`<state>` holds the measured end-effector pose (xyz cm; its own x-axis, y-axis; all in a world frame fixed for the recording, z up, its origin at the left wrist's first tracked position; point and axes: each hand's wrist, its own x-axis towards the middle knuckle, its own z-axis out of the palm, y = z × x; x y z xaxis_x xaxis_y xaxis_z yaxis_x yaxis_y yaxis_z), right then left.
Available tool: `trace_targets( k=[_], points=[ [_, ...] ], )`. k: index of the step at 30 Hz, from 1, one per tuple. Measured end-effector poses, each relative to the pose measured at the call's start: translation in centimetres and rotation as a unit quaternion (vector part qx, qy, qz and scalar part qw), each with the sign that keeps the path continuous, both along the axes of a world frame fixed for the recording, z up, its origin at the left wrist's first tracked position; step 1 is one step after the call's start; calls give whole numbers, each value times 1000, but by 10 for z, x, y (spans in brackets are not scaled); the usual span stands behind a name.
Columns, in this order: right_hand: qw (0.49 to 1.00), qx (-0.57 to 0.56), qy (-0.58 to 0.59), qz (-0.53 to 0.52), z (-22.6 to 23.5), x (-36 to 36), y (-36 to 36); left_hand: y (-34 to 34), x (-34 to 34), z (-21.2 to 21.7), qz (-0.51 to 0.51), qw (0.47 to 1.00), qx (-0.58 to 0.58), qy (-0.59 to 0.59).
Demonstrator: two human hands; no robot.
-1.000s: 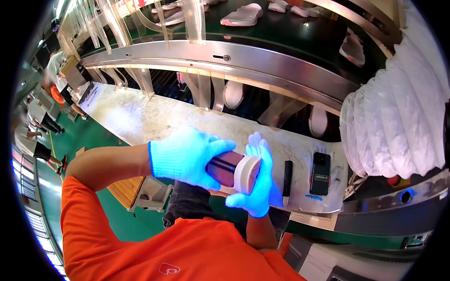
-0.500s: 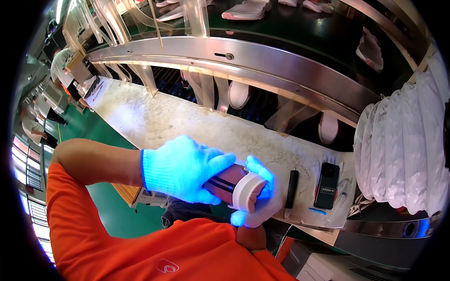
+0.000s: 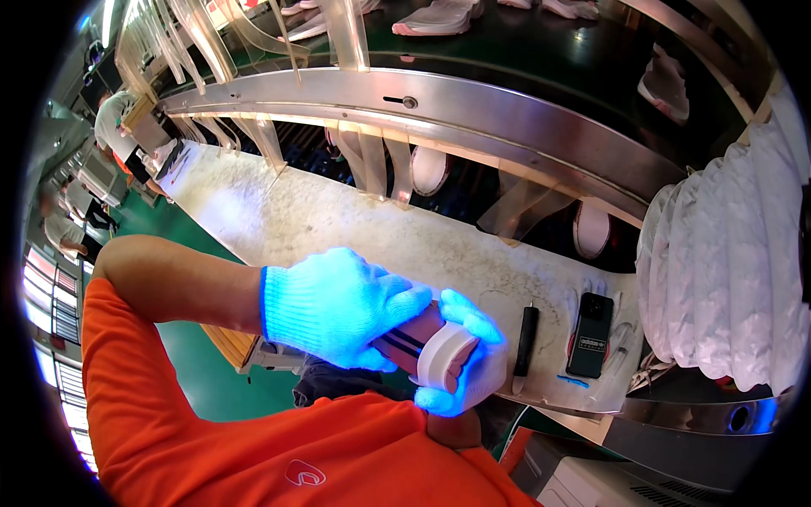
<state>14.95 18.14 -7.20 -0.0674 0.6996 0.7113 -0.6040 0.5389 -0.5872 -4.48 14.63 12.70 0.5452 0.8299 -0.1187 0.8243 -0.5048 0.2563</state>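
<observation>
A shoe [image 3: 443,357] with a pinkish upper, dark stripes and a white sole is held tilted between my two gloved hands, just above the near edge of the worktable. My left hand [image 3: 334,304], in a knit glove lit bright blue, wraps its fingers over the striped upper. On the other side, my right hand [image 3: 483,359], also gloved, grips the shoe around the white sole. Much of the upper is hidden under the left glove. Right of the hands lies a black-handled tool [image 3: 526,342] with a pale blade-like end.
A pale, stained worktable [image 3: 338,207] runs along a metal-edged conveyor [image 3: 473,114] carrying several shoes. Clear plastic strips [image 3: 367,156] hang along it. A dark phone [image 3: 591,325] and a small blue piece [image 3: 574,381] lie at right, near a white ribbed duct [image 3: 722,262]. Another person [image 3: 118,127] stands far left.
Both hands and the shoe have shifted slightly right and down together. My right hand's fingers have moved a little on the sole; the grip of both hands continues.
</observation>
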Motion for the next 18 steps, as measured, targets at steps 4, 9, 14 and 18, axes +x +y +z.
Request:
trace_targets(
  k=[4, 9, 14, 18],
  points=[
    [1000, -5, 1, 31, 2, 6, 3, 6, 6, 0, -12, 1000, -4, 24],
    [996, -21, 18, 84, 7, 14, 5, 10, 16, 3, -8, 999, -14, 30],
    [999, -22, -31, -38, 27, 24, -7, 11, 30, 3, 3, 999, -27, 47],
    [982, -64, -120, -133, 41, 36, -30, -1, 39, -8, -6, 1000, -6, 11]
  ],
)
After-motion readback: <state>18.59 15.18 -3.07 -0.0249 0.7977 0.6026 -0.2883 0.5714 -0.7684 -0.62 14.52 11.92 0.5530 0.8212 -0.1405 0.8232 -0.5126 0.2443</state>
